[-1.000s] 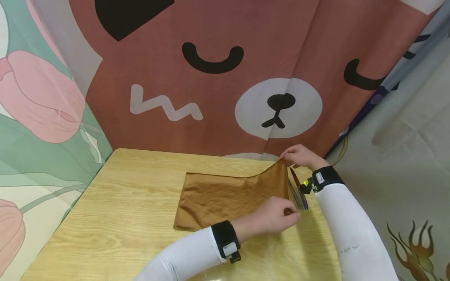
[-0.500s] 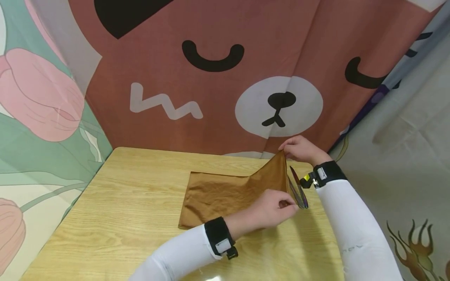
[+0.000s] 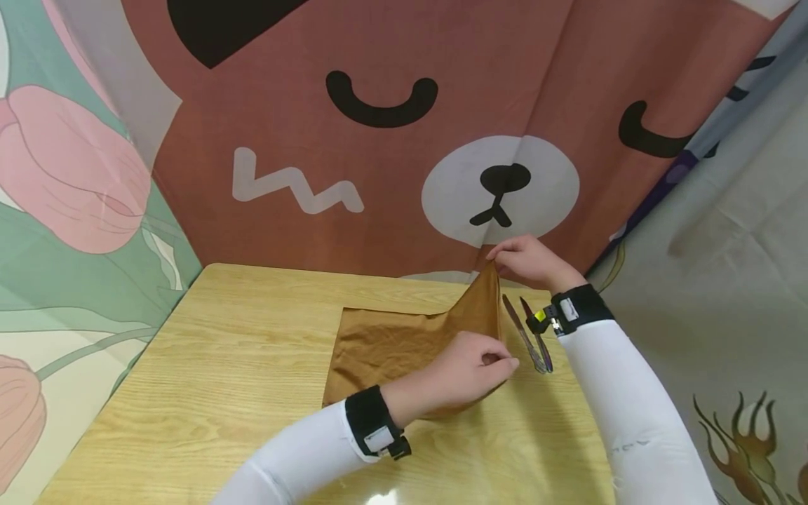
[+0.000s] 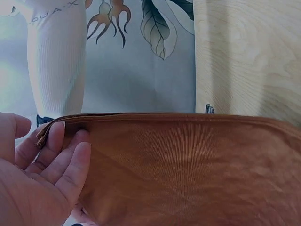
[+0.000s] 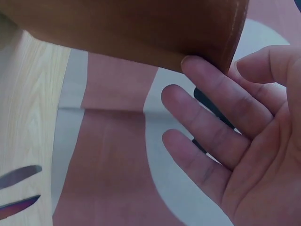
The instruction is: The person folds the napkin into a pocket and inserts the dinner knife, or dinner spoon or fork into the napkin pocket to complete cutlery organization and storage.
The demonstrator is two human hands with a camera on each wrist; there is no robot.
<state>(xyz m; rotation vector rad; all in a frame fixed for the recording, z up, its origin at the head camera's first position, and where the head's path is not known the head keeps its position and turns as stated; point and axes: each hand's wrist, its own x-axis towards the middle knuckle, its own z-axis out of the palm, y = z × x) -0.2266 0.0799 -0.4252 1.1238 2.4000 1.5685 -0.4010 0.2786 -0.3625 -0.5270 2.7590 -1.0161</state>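
A brown cloth [image 3: 379, 337] lies folded, its left part flat on the table and its right end raised. My right hand [image 3: 533, 263] pinches the far right corner between thumb and index finger; in the right wrist view that hand's other fingers [image 5: 200, 110] are spread below the cloth edge. At the near right corner, my left hand [image 3: 463, 368] holds the cloth by its edge. The left wrist view shows the layered hem [image 4: 141, 117] running away from the fingers of that hand [image 4: 42, 174]. The raised end stretches between both hands.
Two table knives [image 3: 519, 327] lie side by side on the wooden table [image 3: 221, 365], right of the cloth and beneath the right forearm. A curtain with a bear print [image 3: 284, 238] hangs behind the table's far edge. Pale fabric [image 3: 713, 301] hangs at the right.
Both hands have shifted left with the cloth's right end, and the right hand has risen with its corner. More of the two knives now shows beside the cloth.
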